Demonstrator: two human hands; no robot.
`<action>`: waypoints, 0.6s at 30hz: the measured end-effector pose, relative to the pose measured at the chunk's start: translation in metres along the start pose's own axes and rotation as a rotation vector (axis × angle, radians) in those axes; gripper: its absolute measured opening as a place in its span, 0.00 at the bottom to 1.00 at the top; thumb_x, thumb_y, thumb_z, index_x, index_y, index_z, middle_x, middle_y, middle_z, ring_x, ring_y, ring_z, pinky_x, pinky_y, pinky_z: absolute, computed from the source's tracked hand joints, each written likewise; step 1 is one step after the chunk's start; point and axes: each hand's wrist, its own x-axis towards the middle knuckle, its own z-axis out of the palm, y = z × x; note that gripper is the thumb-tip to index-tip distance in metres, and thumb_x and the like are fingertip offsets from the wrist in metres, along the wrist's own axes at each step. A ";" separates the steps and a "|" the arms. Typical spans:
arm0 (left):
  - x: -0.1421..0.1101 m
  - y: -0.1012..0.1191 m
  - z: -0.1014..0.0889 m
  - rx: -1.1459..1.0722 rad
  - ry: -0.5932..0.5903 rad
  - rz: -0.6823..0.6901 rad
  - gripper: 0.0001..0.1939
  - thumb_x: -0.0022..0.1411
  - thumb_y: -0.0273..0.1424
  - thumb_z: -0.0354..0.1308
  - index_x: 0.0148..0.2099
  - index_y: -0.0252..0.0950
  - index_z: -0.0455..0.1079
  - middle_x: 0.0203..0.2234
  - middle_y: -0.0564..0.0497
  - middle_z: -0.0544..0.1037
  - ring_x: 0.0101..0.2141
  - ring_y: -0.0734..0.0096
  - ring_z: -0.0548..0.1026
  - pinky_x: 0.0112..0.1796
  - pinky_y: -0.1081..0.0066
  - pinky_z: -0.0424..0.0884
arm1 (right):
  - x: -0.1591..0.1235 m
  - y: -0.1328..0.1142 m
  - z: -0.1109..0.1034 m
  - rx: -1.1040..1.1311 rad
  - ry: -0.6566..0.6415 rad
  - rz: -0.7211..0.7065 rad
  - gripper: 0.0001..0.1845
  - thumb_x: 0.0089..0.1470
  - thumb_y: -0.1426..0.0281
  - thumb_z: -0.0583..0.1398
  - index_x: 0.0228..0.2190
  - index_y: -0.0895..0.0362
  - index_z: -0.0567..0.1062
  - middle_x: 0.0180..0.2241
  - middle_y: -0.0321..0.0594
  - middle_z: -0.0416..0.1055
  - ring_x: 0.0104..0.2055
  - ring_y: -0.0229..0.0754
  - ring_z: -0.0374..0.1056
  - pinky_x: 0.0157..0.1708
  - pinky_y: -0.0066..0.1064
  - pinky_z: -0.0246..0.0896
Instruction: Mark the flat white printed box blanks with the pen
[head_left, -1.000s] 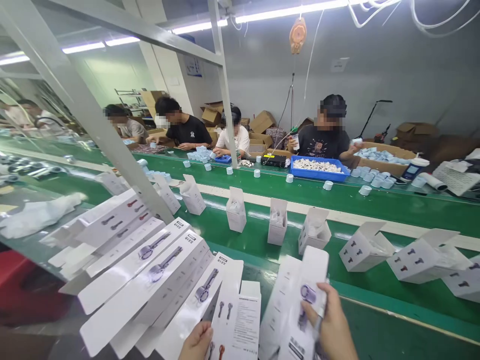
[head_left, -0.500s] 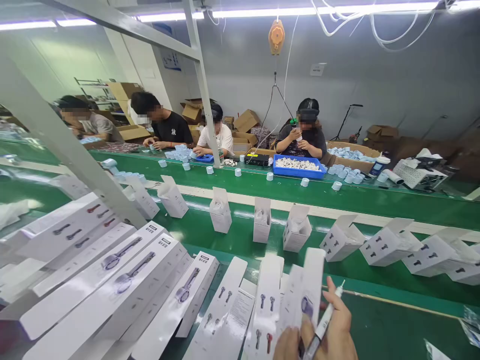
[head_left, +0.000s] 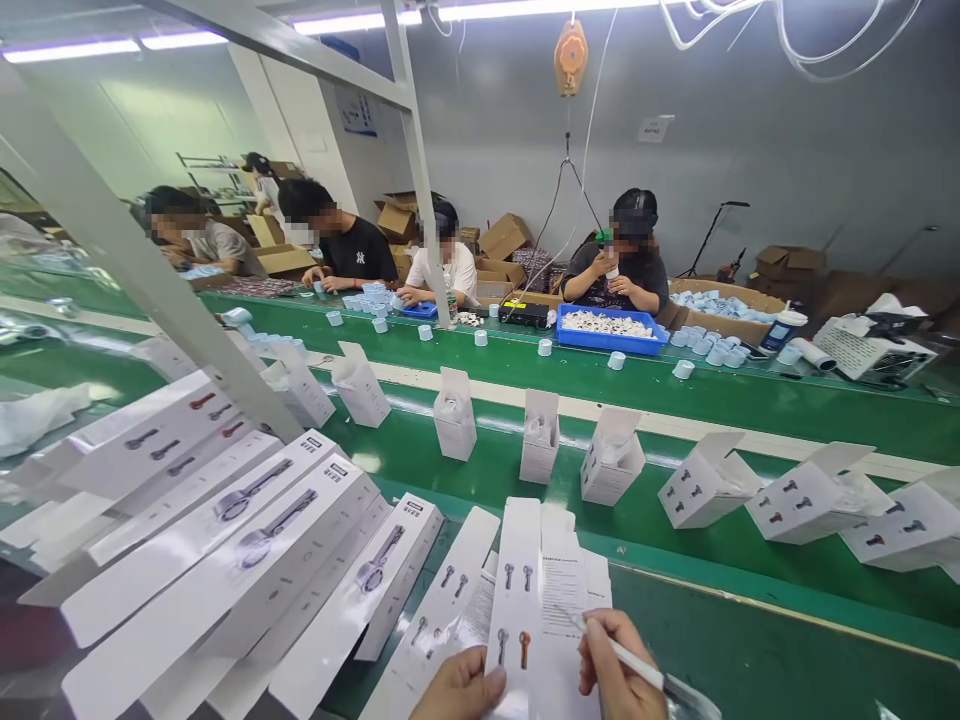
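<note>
My left hand (head_left: 459, 688) grips the lower left edge of a white printed carton (head_left: 521, 610), thumb on its face. The carton shows small pictures of handheld shower heads and a panel of fine text. In my right hand (head_left: 619, 665) is a slim white pen (head_left: 636, 664), its thin tip pointing at the text panel. I cannot tell whether the tip touches the card. Just left of my left hand lies another printed carton (head_left: 442, 610), and beyond it a long carton with a large shower-head picture (head_left: 375, 585).
Several flattened cartons (head_left: 225, 560) are stacked at left. On the green conveyor (head_left: 405, 440) stand open boxes (head_left: 455, 425) with wrapped contents. Across it, several people sit by light-blue cups (head_left: 682, 369) and a blue tray (head_left: 611, 340) of small white parts. A metal post (head_left: 150, 230) slants across the left.
My right hand has turned the pen from pointing up to pointing at the carton's text. My left hand has moved left, and the carton now lies with its text panel showing. The view has shifted slightly.
</note>
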 end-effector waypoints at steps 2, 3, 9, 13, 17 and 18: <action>0.006 -0.003 0.002 0.073 0.077 0.026 0.30 0.40 0.52 0.71 0.34 0.31 0.75 0.27 0.43 0.81 0.33 0.57 0.78 0.43 0.60 0.71 | 0.006 0.007 0.011 -0.060 -0.067 0.025 0.25 0.47 0.42 0.59 0.29 0.52 0.67 0.17 0.27 0.64 0.17 0.35 0.58 0.16 0.26 0.53; 0.008 -0.002 0.006 0.081 0.110 0.055 0.29 0.40 0.52 0.71 0.33 0.32 0.74 0.27 0.44 0.81 0.33 0.57 0.78 0.43 0.60 0.71 | 0.010 0.009 0.013 -0.124 -0.080 0.005 0.25 0.47 0.42 0.59 0.27 0.51 0.66 0.16 0.27 0.63 0.17 0.35 0.57 0.16 0.27 0.51; 0.015 0.004 0.026 -0.053 0.164 0.181 0.31 0.33 0.48 0.75 0.37 0.35 0.72 0.37 0.43 0.82 0.43 0.53 0.78 0.50 0.57 0.71 | 0.028 0.018 0.015 -0.367 -0.004 -0.191 0.23 0.53 0.46 0.55 0.22 0.51 0.61 0.17 0.27 0.55 0.23 0.38 0.56 0.27 0.31 0.54; 0.015 0.000 0.026 0.011 0.129 0.195 0.30 0.35 0.50 0.73 0.35 0.36 0.71 0.34 0.43 0.82 0.38 0.54 0.79 0.45 0.57 0.72 | 0.032 0.027 0.016 -0.357 0.041 -0.190 0.24 0.52 0.44 0.55 0.23 0.50 0.60 0.19 0.28 0.58 0.27 0.40 0.59 0.31 0.32 0.55; 0.015 0.001 0.025 0.047 0.118 0.176 0.30 0.37 0.50 0.72 0.37 0.36 0.70 0.33 0.45 0.83 0.34 0.57 0.79 0.42 0.60 0.72 | 0.032 0.028 0.019 -0.385 0.064 -0.200 0.25 0.51 0.43 0.55 0.22 0.50 0.61 0.18 0.29 0.59 0.26 0.41 0.58 0.30 0.32 0.54; 0.015 0.001 0.025 0.048 0.120 0.174 0.30 0.37 0.49 0.72 0.37 0.36 0.70 0.33 0.45 0.83 0.34 0.57 0.79 0.42 0.60 0.71 | 0.032 0.026 0.019 -0.392 0.060 -0.209 0.25 0.51 0.43 0.55 0.22 0.50 0.60 0.18 0.29 0.58 0.26 0.41 0.58 0.29 0.32 0.54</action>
